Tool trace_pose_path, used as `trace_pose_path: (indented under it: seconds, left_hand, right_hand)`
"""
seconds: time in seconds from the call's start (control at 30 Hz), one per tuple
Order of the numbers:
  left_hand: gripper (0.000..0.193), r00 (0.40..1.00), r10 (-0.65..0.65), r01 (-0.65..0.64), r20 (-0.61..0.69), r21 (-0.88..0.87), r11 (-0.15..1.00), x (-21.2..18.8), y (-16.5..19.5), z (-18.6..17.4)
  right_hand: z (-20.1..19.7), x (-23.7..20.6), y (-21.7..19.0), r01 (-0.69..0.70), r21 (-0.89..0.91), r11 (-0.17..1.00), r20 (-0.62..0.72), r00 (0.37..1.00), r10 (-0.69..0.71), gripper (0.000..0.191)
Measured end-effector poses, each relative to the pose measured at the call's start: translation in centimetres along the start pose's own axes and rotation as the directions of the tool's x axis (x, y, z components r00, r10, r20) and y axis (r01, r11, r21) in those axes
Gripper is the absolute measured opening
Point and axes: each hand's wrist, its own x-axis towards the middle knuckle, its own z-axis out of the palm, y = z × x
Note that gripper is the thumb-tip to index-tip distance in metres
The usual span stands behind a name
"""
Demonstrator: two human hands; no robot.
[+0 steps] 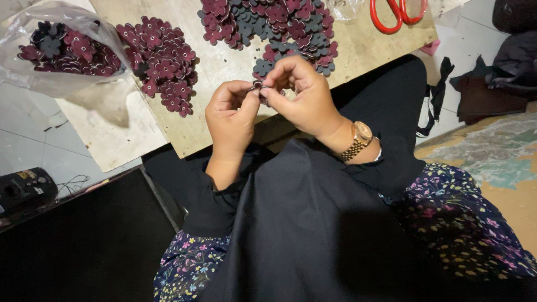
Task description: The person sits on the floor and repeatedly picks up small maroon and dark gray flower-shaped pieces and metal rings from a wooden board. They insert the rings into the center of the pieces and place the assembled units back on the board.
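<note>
Nearest me, my left hand [230,114] and right hand [305,95] meet over my lap, both grips pinched shut on one small maroon flower-shaped cutout [259,86], held up close where I can see it. Just beyond, on the pale wooden bench [224,61], a loose maroon flower pile [163,59] lies within reach; farther off sit red-handled scissors [391,14].

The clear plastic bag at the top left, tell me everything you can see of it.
The clear plastic bag is thin, crinkled and glossy. It lies on its side at the left end of the wooden board, its mouth facing right. Inside sit dark red flower-shaped pieces with a few grey ones. More red flowers lie heaped just outside its mouth. Neither hand touches it.
</note>
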Motion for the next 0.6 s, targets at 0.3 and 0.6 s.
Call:
trace_pose_path:
  seconds: [0.3,0.6]
  left_hand:
    - [0.009,0.969,0.239,-0.189,-0.056,0.453,0.871,2.3,0.3,-5.0]
    - [0.024,0.861,0.487,-0.072,-0.145,0.913,0.401,5.9,-0.2,-10.3]
  right_hand:
    - [-8.9,4.3,3.6,0.092,-0.792,0.604,-0.140,0.935,-0.326,0.015]
    - [-18.5,6.7,8.9,0.093,-0.926,0.365,-0.053,0.928,-0.369,0.024]
